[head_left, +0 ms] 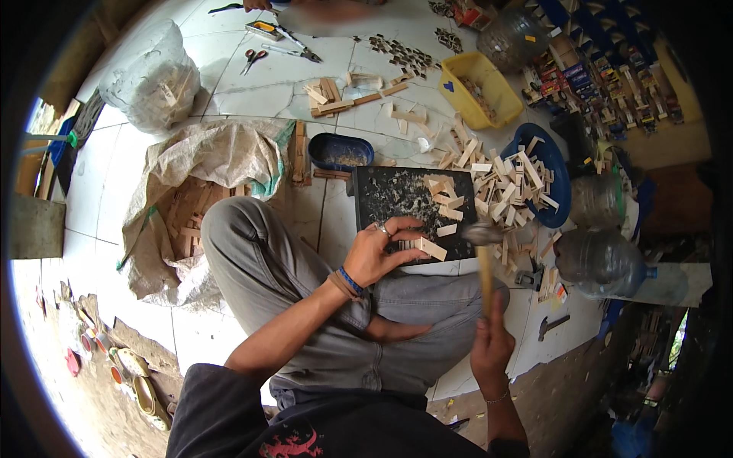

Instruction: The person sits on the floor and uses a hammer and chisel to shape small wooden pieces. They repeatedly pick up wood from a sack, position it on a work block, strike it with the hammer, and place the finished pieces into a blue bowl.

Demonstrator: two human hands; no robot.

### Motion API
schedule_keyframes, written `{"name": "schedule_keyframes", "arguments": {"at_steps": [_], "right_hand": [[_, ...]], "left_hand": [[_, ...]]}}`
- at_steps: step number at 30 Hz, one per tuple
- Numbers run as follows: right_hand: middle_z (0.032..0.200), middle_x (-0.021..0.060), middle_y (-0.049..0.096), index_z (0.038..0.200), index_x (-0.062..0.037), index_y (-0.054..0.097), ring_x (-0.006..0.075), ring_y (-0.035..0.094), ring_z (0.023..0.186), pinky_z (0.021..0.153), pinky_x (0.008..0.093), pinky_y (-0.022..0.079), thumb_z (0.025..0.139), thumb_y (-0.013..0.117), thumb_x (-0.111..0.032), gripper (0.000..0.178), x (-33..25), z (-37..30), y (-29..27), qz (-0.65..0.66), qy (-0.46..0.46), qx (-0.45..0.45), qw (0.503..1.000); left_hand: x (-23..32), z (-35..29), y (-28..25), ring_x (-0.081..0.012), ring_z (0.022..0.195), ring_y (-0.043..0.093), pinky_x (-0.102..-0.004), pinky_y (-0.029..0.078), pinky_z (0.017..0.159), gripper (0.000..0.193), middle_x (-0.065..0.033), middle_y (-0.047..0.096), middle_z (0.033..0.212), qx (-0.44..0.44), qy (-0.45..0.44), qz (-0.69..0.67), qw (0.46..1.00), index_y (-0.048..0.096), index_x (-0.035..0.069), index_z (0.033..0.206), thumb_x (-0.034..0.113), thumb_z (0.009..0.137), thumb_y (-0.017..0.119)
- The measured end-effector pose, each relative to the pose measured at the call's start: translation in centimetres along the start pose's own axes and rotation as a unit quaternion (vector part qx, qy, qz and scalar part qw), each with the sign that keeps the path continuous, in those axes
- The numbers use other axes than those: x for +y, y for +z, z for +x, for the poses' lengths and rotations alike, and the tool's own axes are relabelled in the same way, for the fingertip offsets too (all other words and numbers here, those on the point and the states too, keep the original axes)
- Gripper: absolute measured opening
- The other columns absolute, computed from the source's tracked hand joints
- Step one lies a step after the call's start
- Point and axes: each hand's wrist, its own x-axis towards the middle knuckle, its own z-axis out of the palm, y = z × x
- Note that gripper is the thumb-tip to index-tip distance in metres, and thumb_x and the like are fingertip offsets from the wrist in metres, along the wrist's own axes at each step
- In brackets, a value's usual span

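My left hand (376, 250) is closed on a small pale wooden piece (431, 248), held between thumb and fingers at the near edge of a black board (374, 200). Dark shavings and several loose wooden pieces (450, 208) lie on that board. In my right hand (492, 347) is a hammer (485, 267), gripped by its wooden handle. Its head, slightly blurred, is raised just right of the wooden piece and apart from it. A pile of similar wooden pieces (500, 179) spills from a blue basin (561, 183) beside the board.
A sack of wood pieces (175, 145) lies left of my knee. Beyond the board are a small dark blue tub (341, 137), a yellow basin (500, 114), scissors (252, 59) and pliers (305, 52). Plastic jugs (599, 263) and a second hammer (553, 326) are at right.
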Motion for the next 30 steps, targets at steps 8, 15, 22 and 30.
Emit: {"name": "schedule_keyframes", "arguments": {"at_steps": [8,15,22,30], "right_hand": [[0.095,0.0222,0.072,0.155,0.0016,0.043,0.0342,0.072,0.076,0.067,0.0419,0.056,0.098,0.064,-0.004,0.061,1.1,0.4,2.0,-0.037,-0.079,-0.029,0.996],[0.124,0.0243,0.07,0.152,-0.0018,0.049,0.035,0.074,0.104,0.086,0.037,0.057,0.103,0.062,-0.007,0.051,1.8,1.7,3.5,0.059,0.069,0.077,0.993],[0.134,0.0222,0.066,0.153,-0.0067,0.048,0.0321,0.068,0.119,0.097,0.0367,0.053,0.106,0.059,-0.012,0.049,4.3,1.8,6.8,0.19,0.231,0.066,0.952],[0.121,0.0214,0.065,0.156,-0.0141,0.047,0.0371,0.063,0.1,0.089,0.0438,0.051,0.105,0.058,-0.009,0.053,6.0,3.1,12.8,0.238,0.203,0.168,0.935]], "left_hand": [[0.0,0.0,-0.5,-0.0198,0.105,0.075,-0.0313,0.058,0.087,0.048,-0.0122,0.079,0.109,-0.021,0.019,0.047,0.998,0.06,0.002,0.129,0.012,0.089,0.084],[-0.2,-0.3,0.0,-0.0309,0.098,0.076,-0.036,0.058,0.081,0.041,-0.014,0.078,0.109,-0.018,-0.004,0.037,0.999,0.066,0.005,0.125,0.02,0.091,0.081],[4.3,0.1,-0.4,-0.032,0.092,0.072,-0.0372,0.056,0.084,0.034,-0.0155,0.075,0.106,-0.038,0.098,0.166,0.98,0.072,0.003,0.12,0.01,0.088,0.08],[10.5,0.9,0.9,-0.0266,0.086,0.067,-0.037,0.053,0.076,0.048,-0.0093,0.072,0.104,-0.076,0.172,0.341,0.921,0.073,0.011,0.127,0.003,0.081,0.083]]}}
